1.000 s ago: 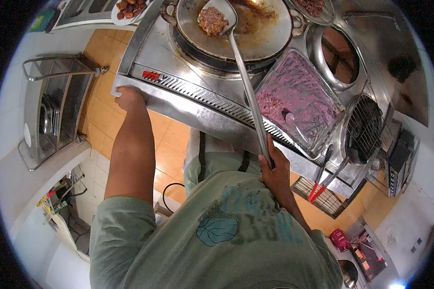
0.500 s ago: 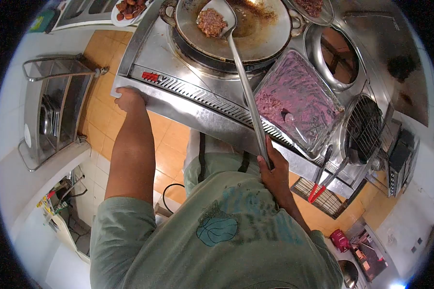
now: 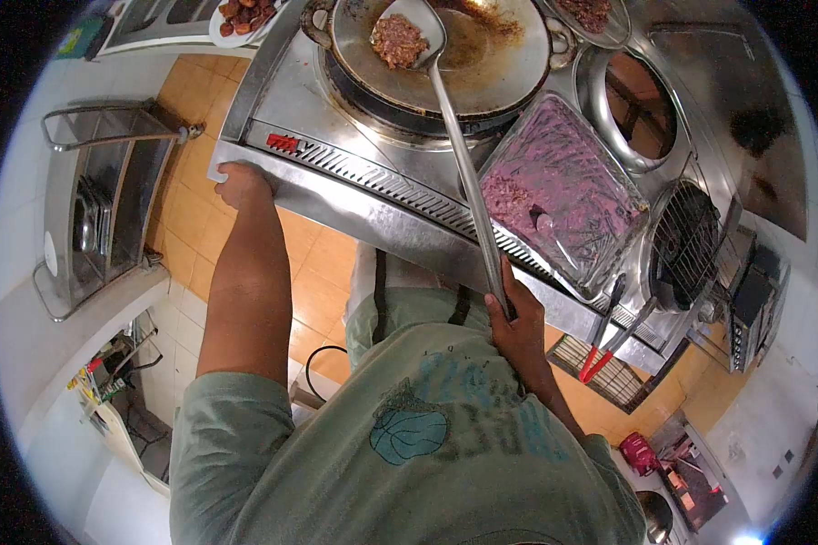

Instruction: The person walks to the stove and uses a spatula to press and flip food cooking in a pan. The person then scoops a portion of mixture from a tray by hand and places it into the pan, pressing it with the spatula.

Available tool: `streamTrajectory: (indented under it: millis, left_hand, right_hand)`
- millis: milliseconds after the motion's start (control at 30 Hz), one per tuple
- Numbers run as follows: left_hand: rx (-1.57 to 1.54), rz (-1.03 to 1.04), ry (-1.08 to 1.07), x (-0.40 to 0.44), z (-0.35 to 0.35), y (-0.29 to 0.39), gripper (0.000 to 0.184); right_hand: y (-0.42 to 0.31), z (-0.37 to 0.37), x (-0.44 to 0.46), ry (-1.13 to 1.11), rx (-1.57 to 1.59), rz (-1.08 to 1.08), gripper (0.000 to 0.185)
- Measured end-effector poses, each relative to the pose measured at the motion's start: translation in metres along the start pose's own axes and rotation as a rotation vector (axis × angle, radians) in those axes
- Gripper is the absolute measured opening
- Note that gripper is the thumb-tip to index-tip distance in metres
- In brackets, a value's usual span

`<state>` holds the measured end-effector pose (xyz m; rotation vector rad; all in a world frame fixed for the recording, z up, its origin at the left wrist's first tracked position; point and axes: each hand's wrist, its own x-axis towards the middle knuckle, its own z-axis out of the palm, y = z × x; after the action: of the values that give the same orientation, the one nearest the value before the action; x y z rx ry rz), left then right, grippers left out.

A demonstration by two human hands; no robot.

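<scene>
My right hand (image 3: 518,320) is closed around the lower end of the long metal handle of a wok ladle (image 3: 463,154). The ladle's bowl holds a lump of brown minced meat (image 3: 399,41) and lies inside a large two-handled wok (image 3: 509,68), which has dark oily residue. At the left front corner of the steel stove (image 3: 354,204), my left hand (image 3: 243,185) grips the edge, fingers curled over it. Close to my right hand is a glass tray (image 3: 600,277), smeared pinkish, with some raw mince (image 3: 509,195) at its left side.
Red-handled tongs (image 3: 598,359) hang over the stove's front edge. An open burner ring (image 3: 629,109) and a wire grill rack (image 3: 686,232) stand on the right. Another dish of mince (image 3: 586,13) is at the back; a plate of browned chunks (image 3: 245,20) sits back left.
</scene>
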<state>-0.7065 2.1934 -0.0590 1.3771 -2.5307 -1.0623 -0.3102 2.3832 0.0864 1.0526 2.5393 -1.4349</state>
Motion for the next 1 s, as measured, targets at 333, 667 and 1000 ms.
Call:
streamTrajectory:
  millis: [333,667,1000]
  left_hand:
    - [0.015,-0.011,0.0,-0.01,-0.007,0.006,0.065]
    - [0.029,-0.022,0.016,-0.004,-0.002,0.004,0.065]
    - [0.049,0.029,0.044,0.005,0.003,-0.002,0.066]
  right_hand:
    - [-0.003,0.001,-0.001,-0.004,0.011,0.006,0.057]
    - [-0.005,0.0,-0.002,-0.029,-0.007,0.048,0.055]
    - [-0.006,0.0,-0.001,-0.01,0.022,0.022,0.057]
